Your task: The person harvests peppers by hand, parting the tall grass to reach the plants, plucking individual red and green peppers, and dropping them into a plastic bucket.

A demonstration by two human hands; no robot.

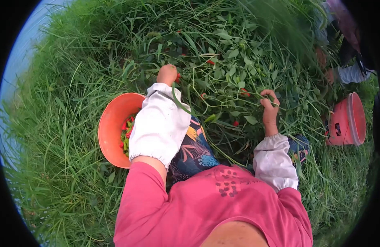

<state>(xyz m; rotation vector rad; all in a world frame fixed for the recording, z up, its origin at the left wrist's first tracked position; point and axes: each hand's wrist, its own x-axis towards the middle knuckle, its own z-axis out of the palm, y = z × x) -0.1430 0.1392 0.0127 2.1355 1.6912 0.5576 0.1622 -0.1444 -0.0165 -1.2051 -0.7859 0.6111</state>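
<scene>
My left hand [167, 75] is closed at the left side of a pepper plant, with a red pepper [177, 78] showing at its fingers. On the right, my right hand [270, 108] has its fingers curled round a green stem of the plant [232, 76]. Red peppers hang among the leaves, one of them [245, 92] just left of my right hand. A green pepper [210, 118] hangs lower, near my knee. Beside my left forearm an orange bucket [109, 127] holds red and green peppers [127, 133].
Tall grass [70, 136] surrounds the plants. A pink bucket [336, 123] lies tilted at the right. Above it, a co-worker's hand [330, 76] and pale sleeve [352, 74] reach into the plants. Blue sheeting [17, 61] runs along the left edge.
</scene>
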